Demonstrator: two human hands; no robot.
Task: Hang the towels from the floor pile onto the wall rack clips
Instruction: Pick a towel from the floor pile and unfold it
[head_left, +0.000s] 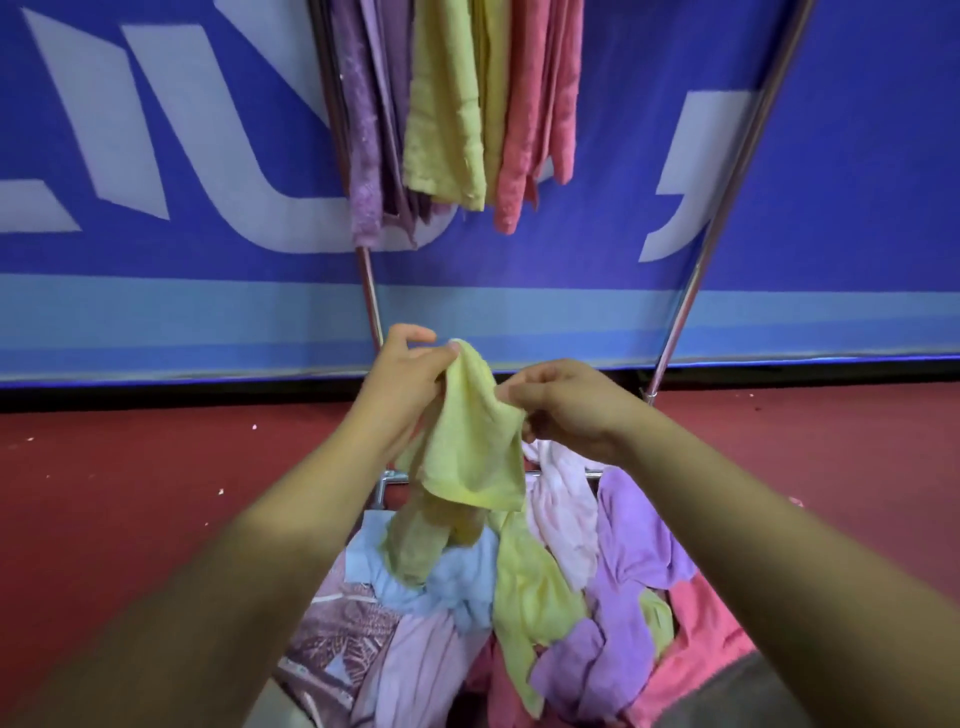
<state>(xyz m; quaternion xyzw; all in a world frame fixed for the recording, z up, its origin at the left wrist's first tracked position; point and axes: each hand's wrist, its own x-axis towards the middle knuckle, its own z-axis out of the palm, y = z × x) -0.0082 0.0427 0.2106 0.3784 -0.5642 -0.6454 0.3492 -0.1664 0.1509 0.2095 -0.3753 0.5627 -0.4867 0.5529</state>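
A yellow towel (467, 441) hangs between both my hands above the floor pile. My left hand (400, 379) pinches its top corner, and my right hand (566, 405) grips its right edge. Below lies the pile of towels (519, 613) in yellow, light blue, pale pink, purple and coral colours. At the top of the view, purple (363, 130), yellow (447, 114) and coral (540, 114) towels hang from the rack. The clips themselves lie out of view above the frame.
Two metal rack legs (691, 291) slant down to the red floor (130, 467), the left leg (370, 296) just behind my left hand. A low crossbar (387, 480) sits behind the pile. A blue banner with white lettering (156, 156) covers the wall.
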